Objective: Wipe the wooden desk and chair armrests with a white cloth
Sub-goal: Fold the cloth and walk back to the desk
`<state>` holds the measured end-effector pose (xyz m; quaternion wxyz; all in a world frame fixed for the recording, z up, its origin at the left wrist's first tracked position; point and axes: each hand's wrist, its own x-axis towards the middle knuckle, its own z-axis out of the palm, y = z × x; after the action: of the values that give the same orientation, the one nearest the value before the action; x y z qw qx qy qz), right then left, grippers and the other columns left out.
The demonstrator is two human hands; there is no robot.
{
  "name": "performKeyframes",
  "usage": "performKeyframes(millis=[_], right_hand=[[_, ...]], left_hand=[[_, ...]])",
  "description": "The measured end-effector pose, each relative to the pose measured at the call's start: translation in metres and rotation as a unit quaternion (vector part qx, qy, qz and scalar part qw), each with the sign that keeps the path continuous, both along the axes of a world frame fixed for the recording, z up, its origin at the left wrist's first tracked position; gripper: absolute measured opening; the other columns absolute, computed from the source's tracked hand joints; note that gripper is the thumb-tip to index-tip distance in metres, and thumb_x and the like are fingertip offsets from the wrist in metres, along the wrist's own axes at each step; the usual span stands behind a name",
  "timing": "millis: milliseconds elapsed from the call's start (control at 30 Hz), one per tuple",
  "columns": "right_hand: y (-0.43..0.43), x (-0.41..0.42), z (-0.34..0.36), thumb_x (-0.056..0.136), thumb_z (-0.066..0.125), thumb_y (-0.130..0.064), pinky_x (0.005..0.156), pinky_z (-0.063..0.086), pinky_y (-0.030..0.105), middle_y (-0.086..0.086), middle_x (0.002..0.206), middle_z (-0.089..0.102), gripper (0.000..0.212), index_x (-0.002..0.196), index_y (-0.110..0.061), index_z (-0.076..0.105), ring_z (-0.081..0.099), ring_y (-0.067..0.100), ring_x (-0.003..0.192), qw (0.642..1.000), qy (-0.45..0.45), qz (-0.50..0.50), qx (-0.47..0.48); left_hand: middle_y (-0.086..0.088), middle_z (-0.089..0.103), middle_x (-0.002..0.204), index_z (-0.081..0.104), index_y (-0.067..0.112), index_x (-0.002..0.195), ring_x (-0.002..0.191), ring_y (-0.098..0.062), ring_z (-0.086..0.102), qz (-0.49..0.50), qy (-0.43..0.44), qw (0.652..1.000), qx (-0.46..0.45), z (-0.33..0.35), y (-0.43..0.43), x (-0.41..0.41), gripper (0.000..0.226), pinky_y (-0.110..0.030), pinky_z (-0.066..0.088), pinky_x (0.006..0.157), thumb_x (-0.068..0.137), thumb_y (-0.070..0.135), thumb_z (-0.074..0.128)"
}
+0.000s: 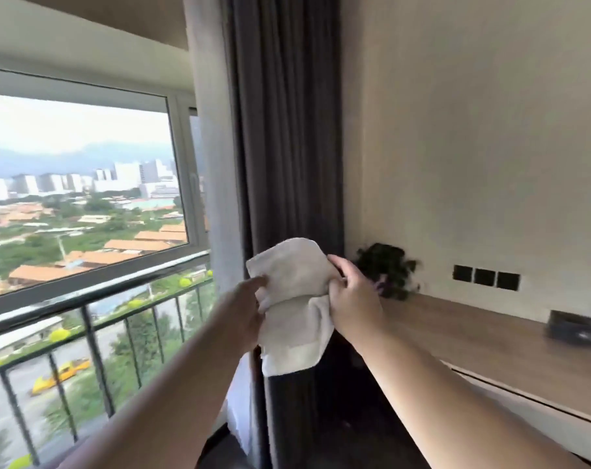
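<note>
Soft white cloth (294,299) bunched up in the air, right hand (353,292) squeezed on one side, left hand (245,311) fingers pinched the other — long wooden desk (490,346) off beyond the right fingers.

Both bare forearms reach up and forward from the bottom of the view, converging near the middle and raised in the air. The left hand (245,311) comes in from the lower left, back of the hand toward the camera, its fingers (258,282) extended and pressed against the left side of the white cloth (296,302). The right hand (353,297) comes in from the lower right, wrist bent slightly, its fingers curled and pinching a bunched fold of the cloth's right edge. The two hands are close, not touching.
</note>
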<state>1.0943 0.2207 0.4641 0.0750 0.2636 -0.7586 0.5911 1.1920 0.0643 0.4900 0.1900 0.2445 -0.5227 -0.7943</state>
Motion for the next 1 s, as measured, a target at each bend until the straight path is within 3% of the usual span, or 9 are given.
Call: performKeyframes(millis=[100,233,333,467,600,700,767,833,1000], right_hand=[[0.126,-0.042,0.006,0.099,0.046,-0.022,0.096,0.046,0.025,-0.014,0.131,0.065,0.044,0.138,-0.039,0.057,0.060,0.006,0.115,0.997,0.000,-0.078,-0.013],[0.288,-0.081,0.009,0.101,0.047,-0.030,0.094,0.047,0.027,-0.016,0.129,0.065,0.038,0.137,-0.036,0.059,0.061,0.009,0.115,0.980,0.012,-0.196,-0.018],[0.397,-0.090,0.007,0.101,0.047,-0.038,0.079,0.047,0.011,-0.024,0.110,0.068,0.030,0.127,-0.041,0.061,0.063,-0.006,0.100,0.964,0.016,-0.263,-0.036],[0.526,-0.089,-0.001,0.103,0.050,-0.034,0.090,0.050,0.027,-0.016,0.112,0.070,0.028,0.127,-0.032,0.063,0.065,0.006,0.106,0.936,0.006,-0.347,-0.064],[0.642,-0.084,-0.014,0.101,0.051,-0.038,0.088,0.053,0.030,-0.015,0.108,0.072,0.028,0.128,-0.035,0.062,0.066,0.006,0.100,0.905,-0.007,-0.421,-0.059],[0.719,-0.080,-0.025,0.102,0.050,-0.037,0.083,0.055,0.030,-0.014,0.108,0.072,0.029,0.128,-0.035,0.060,0.067,0.005,0.097,0.888,-0.026,-0.455,-0.062],[0.767,-0.082,-0.029,0.100,0.050,-0.039,0.077,0.055,0.031,-0.014,0.105,0.072,0.026,0.125,-0.038,0.058,0.069,0.005,0.091,0.872,-0.040,-0.485,-0.048],[0.817,-0.089,-0.029,0.097,0.052,-0.040,0.075,0.058,0.034,-0.015,0.099,0.072,0.025,0.122,-0.043,0.056,0.070,0.003,0.081,0.856,-0.051,-0.512,-0.049],[0.931,-0.130,-0.017,0.088,0.056,-0.042,0.076,0.062,0.042,-0.011,0.096,0.074,0.032,0.120,-0.042,0.060,0.073,0.012,0.082,0.822,-0.061,-0.564,-0.048]], left_hand=[[-0.009,0.073,0.058,0.071,0.004,0.095,0.043,-0.025,0.068,-0.049,0.001,0.999,-0.017,0.003,0.114,-0.070,0.020,-0.029,0.053,0.039,0.090,0.023,0.074],[-0.004,0.073,0.054,0.075,0.008,0.093,0.037,-0.023,0.067,-0.130,-0.005,0.991,-0.031,0.005,0.269,-0.142,0.024,-0.026,0.048,0.034,0.087,0.032,0.078],[0.000,0.064,0.042,0.075,0.012,0.090,0.025,-0.017,0.055,-0.209,-0.015,0.977,-0.032,0.001,0.377,-0.182,0.027,-0.019,0.040,0.029,0.089,0.040,0.074],[-0.002,0.068,0.047,0.076,0.010,0.092,0.028,-0.018,0.058,-0.292,-0.006,0.955,-0.046,-0.008,0.507,-0.219,0.028,-0.019,0.040,0.029,0.088,0.038,0.074],[-0.005,0.075,0.059,0.077,0.010,0.099,0.040,-0.021,0.068,-0.375,0.012,0.925,-0.062,-0.019,0.627,-0.249,0.028,-0.022,0.046,0.034,0.089,0.036,0.071],[-0.011,0.080,0.075,0.074,0.011,0.104,0.061,-0.030,0.078,-0.430,0.028,0.901,-0.052,-0.028,0.712,-0.269,0.022,-0.036,0.061,0.047,0.091,0.029,0.070],[-0.017,0.081,0.094,0.074,0.008,0.110,0.083,-0.037,0.079,-0.476,0.032,0.878,-0.038,-0.030,0.765,-0.285,0.025,-0.050,0.066,0.074,0.093,0.026,0.069],[-0.020,0.079,0.107,0.074,0.006,0.114,0.097,-0.040,0.076,-0.516,0.031,0.856,-0.031,-0.031,0.819,-0.304,0.029,-0.057,0.060,0.091,0.093,0.025,0.069],[-0.020,0.078,0.111,0.074,0.005,0.114,0.104,-0.040,0.074,-0.575,0.047,0.816,-0.038,-0.029,0.945,-0.376,0.037,-0.061,0.055,0.098,0.088,0.032,0.071]])
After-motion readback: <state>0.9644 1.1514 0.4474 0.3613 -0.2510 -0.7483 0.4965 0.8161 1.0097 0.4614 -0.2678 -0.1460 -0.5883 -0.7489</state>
